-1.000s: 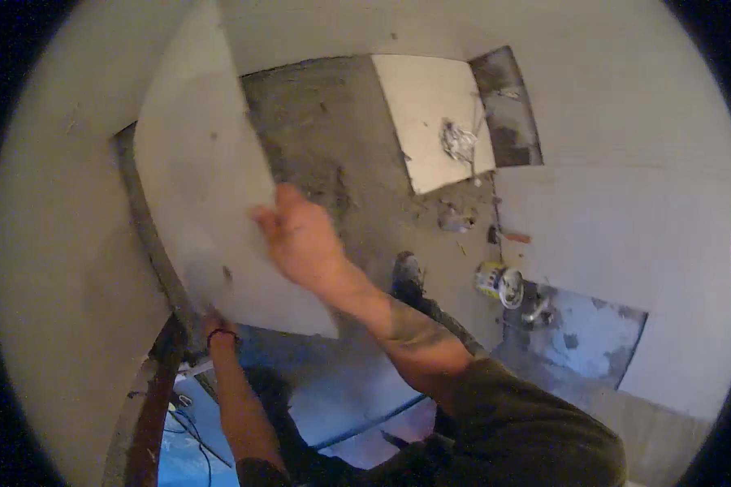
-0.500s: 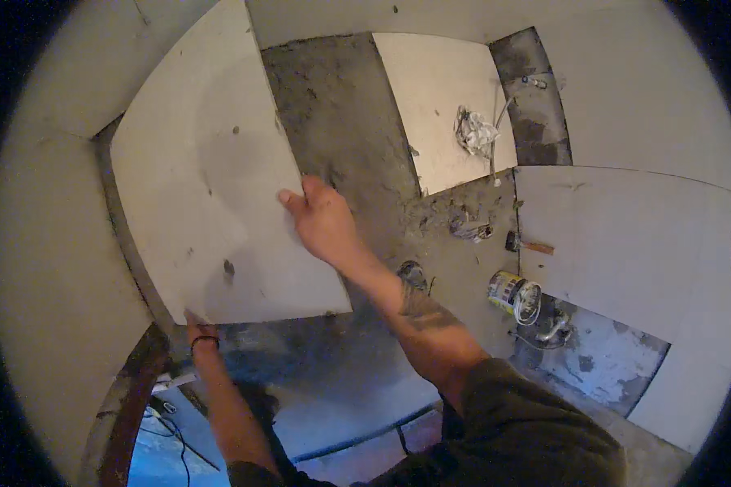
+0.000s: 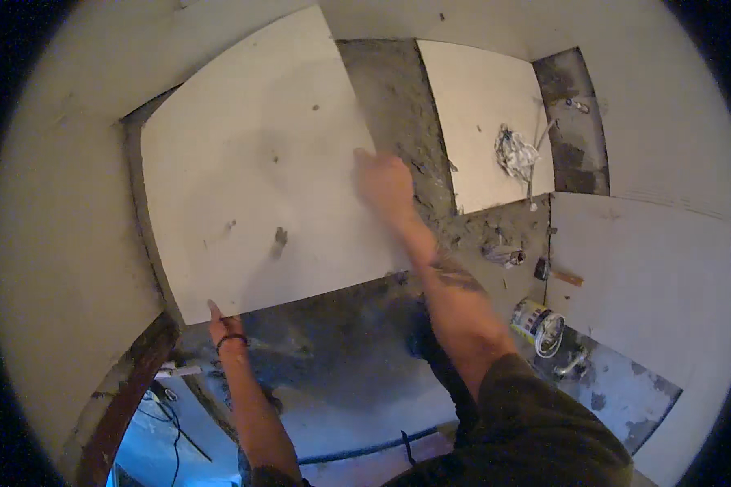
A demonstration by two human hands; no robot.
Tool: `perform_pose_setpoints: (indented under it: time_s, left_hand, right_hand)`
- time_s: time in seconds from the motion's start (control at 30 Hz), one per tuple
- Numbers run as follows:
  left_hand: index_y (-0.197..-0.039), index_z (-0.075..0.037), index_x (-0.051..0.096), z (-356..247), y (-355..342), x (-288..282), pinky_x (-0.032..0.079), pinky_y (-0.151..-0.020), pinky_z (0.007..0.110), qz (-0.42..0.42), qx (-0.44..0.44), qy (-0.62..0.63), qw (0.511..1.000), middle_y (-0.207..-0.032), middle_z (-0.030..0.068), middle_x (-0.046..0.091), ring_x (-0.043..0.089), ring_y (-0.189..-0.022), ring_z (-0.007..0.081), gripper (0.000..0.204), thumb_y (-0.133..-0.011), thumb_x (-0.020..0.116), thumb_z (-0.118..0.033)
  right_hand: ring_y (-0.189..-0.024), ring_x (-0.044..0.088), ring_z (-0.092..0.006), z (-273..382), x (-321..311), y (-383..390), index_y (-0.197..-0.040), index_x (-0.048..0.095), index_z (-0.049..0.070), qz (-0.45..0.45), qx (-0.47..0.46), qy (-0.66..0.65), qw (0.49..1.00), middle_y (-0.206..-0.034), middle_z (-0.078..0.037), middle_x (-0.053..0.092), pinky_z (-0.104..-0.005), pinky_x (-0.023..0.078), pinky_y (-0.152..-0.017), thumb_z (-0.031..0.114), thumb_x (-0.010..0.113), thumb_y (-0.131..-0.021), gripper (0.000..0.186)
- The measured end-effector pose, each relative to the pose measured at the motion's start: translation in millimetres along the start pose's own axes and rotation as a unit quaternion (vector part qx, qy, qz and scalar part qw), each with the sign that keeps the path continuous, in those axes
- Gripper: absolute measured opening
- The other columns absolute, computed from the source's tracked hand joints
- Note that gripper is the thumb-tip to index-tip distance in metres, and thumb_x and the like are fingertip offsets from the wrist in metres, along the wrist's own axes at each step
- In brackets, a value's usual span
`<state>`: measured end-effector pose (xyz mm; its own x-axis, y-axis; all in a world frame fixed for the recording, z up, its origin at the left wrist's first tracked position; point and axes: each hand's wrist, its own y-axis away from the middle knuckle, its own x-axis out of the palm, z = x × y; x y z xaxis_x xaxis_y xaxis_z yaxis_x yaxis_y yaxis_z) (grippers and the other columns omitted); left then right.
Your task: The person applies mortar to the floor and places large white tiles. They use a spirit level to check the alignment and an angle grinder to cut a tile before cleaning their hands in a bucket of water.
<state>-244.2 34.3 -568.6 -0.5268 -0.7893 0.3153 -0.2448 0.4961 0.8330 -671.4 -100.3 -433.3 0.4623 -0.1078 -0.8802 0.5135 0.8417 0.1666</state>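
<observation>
A large, pale rectangular tile [image 3: 219,162] with a few grey smudges lies between my arms, over the grey mortar bed at the left wall. My left hand [image 3: 224,326], with a dark band at the wrist, grips its near edge close to the left corner. The thumb rests on top and the fingers are hidden underneath. On the tile's right edge, my right hand [image 3: 388,188] is closed, slightly blurred, its fingertips hidden from view. Whether the tile's underside touches the mortar cannot be made out.
Rough grey mortar [image 3: 390,97] separates this tile from another pale tile [image 3: 487,122], on which a crumpled white bag [image 3: 515,152] lies. To the right are a hammer [image 3: 564,276] and a bucket [image 3: 538,326]. A doorway with cables [image 3: 170,414] opens at lower left.
My view has shifted, so the surroundings appear farther right. The tile shows broader and less tilted, and my right hand has moved right with its edge. Both hands keep their hold.
</observation>
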Motion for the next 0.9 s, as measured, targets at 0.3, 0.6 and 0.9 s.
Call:
perform_pose_setpoints:
  time_s: [0.3,0.6,0.9]
  left_hand:
    - [-0.123,0.001,0.046,-16,27,10,0.045,-0.096,0.037,0.046,0.043,-0.013,0.998,-0.123,0.0112,0.054,0.052,-0.113,0.0239,0.047,-0.087,0.062,-0.026]
    - [-0.126,0.001,0.045,-5,-12,-31,0.044,-0.096,0.038,0.087,0.055,0.012,0.995,-0.126,0.0122,0.053,0.053,-0.113,0.0259,0.053,-0.087,0.062,-0.03]
    - [-0.121,0.003,0.047,6,-26,-37,0.046,-0.095,0.041,0.1,0.106,0.036,0.989,-0.121,0.0144,0.056,0.054,-0.111,0.0259,0.043,-0.09,0.057,-0.025]
  right_hand:
    - [-0.079,0.056,-0.0458,-13,21,7,-0.075,0.058,-0.006,0.023,0.078,-0.04,0.996,-0.075,-0.029,0.057,-0.047,0.043,-0.07,0.051,0.05,-0.085,0.058]
    - [-0.057,0.046,-0.0192,-29,54,30,-0.068,0.054,-0.003,0.087,0.102,-0.249,0.959,-0.059,-0.012,0.051,-0.0372,0.04,-0.058,0.042,0.053,-0.087,0.049]
    - [-0.051,0.036,-0.0097,-75,106,27,-0.06,0.044,0.007,0.076,0.028,-0.244,0.966,-0.053,0.002,0.038,-0.0308,0.03,-0.046,0.035,0.055,-0.089,0.042]
